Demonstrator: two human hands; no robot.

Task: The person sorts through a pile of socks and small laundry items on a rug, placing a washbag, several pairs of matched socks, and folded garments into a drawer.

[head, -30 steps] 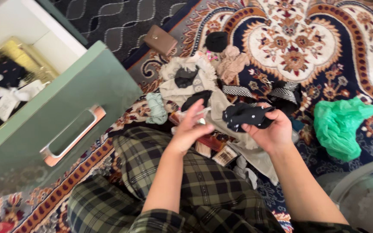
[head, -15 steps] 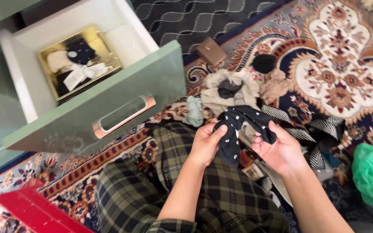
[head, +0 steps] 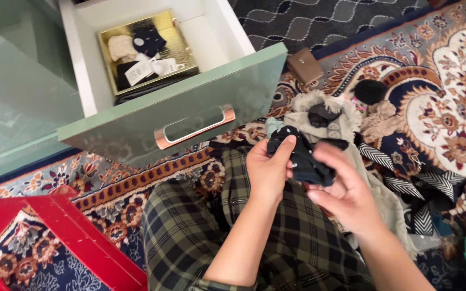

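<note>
Hands are holding one dark dotted sock (head: 300,159) above the plaid lap: the left hand (head: 268,170) is pinching its upper end, and the right hand (head: 346,196) is closing loosely around the bunched lower part, beside the open green drawer (head: 179,108).

Person wearing green plaid clothing, forearms bare.
Trousers (head: 190,237) are showing a dark olive check crossed by thin pale lines; a matching plaid sleeve edge is showing at the left elbow. Left hand (head: 268,172) and right hand (head: 346,196) are wearing no rings or gloves.
</note>
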